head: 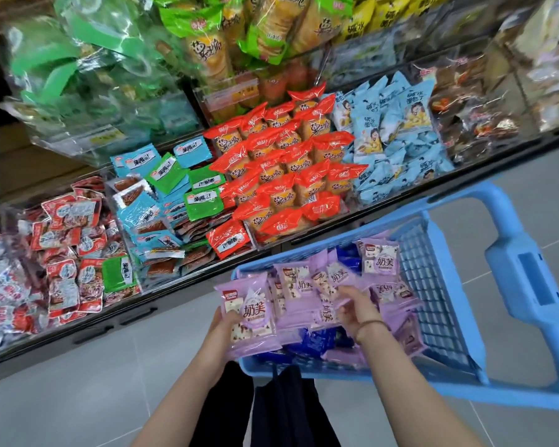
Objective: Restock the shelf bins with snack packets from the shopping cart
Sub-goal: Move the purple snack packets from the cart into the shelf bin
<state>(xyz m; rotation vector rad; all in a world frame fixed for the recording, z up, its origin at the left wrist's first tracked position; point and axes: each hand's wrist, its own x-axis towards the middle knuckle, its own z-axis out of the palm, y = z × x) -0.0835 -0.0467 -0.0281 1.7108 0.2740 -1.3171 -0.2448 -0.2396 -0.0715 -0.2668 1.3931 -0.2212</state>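
Nearest to the camera, two bare forearms come up from the near edge, side by side. The left hand (228, 322) is mostly tucked under a purple packet (249, 312), with fingers wrapped round its left edge, so that grip is full. The packet lies flat and printed face up. Its long axis runs near to far with a slight lean, and it hangs over the near left corner of the blue cart (433, 285).

The right hand (357, 309) is inside the cart, back of the hand up, with a thin band (373, 325) on the wrist. Its grip is narrow, fingers curled and pinching a second purple packet (328, 312) just to its left, on top of the purple heap (381, 262). A few dark blue packets (317, 341) peek out underneath.

The cart handle (530, 279) sticks out to the right. Past the cart are the shelf bins: red-and-white packets (68, 246) far left, then flat blue and green ones (162, 201), orange-red packets (288, 175), and pale blue packets (384, 140) on the right. The shelf above is blurry, mostly green bags (78, 69).
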